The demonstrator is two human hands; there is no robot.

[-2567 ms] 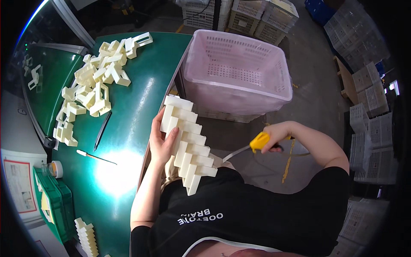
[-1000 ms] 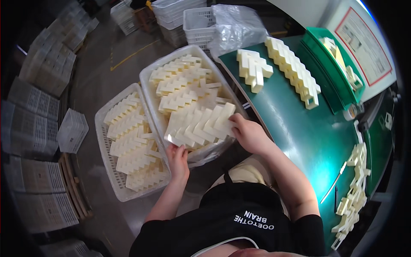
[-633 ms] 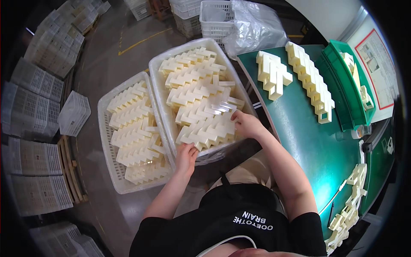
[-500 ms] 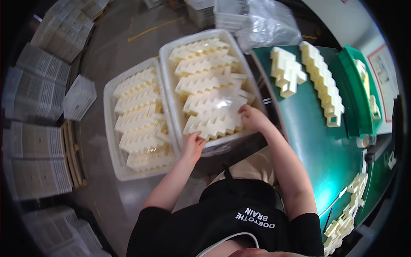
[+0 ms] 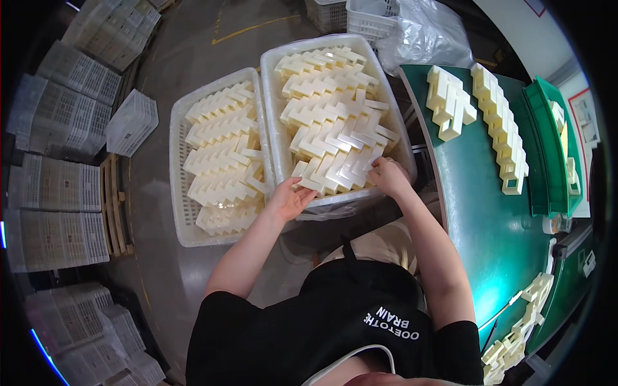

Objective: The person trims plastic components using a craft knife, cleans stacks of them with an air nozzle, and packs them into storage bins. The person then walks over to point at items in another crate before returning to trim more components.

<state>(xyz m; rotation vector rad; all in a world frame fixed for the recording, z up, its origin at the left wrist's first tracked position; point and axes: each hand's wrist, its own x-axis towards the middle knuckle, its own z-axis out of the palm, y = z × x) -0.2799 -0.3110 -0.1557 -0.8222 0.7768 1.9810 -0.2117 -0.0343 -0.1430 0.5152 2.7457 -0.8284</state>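
While the grey concrete floor (image 5: 193, 38) is stretching away under everything, stacks of pale grey slatted plastic crates (image 5: 58, 161) are lining its left side. To the right, a dark green bench (image 5: 476, 212) is curving down the edge of view, carrying two rows of interlocked cream plastic pieces (image 5: 499, 128) at its far end and a scatter of loose cream pieces (image 5: 515, 328) near its close end. A crumpled clear plastic bag (image 5: 425, 35) is lying just beyond the bench's far end.

Between the crates and the bench, two white perforated plastic trays are sitting side by side and touching. The left tray (image 5: 180, 212) is holding several zigzag rows of cream parts. The right tray (image 5: 273, 96) is lined with clear film and is filled with similar rows.

At the near end of the right tray, a zigzag row of cream interlocked plastic parts (image 5: 338, 161) is lying on top of the others, tilted across them. The left hand (image 5: 290, 199) is spreading its fingers and pressing against the row's left end at the tray's near rim. The right hand (image 5: 386, 175) is curling its fingers against the row's right end, so that the row is sitting between both hands.
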